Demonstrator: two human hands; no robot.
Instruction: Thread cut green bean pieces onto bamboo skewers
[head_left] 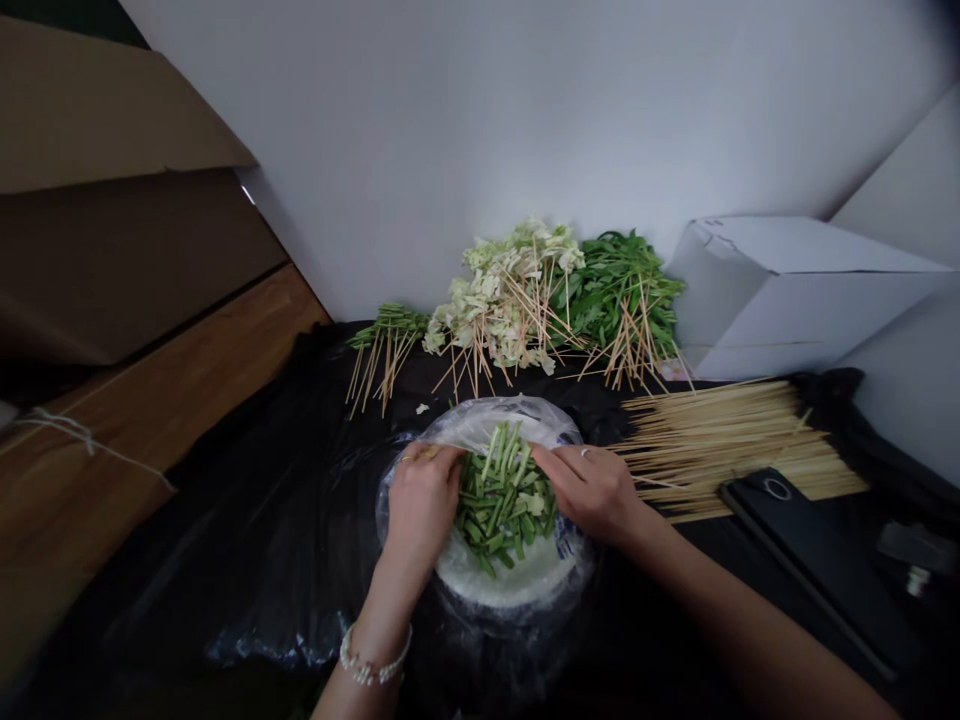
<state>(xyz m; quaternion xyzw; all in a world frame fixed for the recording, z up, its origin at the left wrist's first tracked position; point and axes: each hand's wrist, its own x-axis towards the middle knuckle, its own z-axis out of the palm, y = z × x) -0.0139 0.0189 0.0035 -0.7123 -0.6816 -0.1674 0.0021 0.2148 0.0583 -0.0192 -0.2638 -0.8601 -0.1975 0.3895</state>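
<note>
A round white bowl [517, 590] lined with clear plastic film [480, 425] stands in the middle. Cut green bean pieces [499, 500] lie in it, several lined up side by side near the top. My left hand [424, 495] is at the left of the pieces, its fingers closed at their edge; what lies between the fingertips is hidden. From the right, my right hand [592, 485] reaches over the bowl with its fingers closed by the pieces. Too little shows between those fingertips to tell what they grip.
Behind the bowl lie skewered green beans [394, 325], cabbage [487, 300] and leafy greens [619, 280]. To the right are bare skewers [720, 440], a phone [817, 570] and a white box [795, 310]. A cardboard box [127, 260] stands left. Black plastic [262, 520] covers the surface.
</note>
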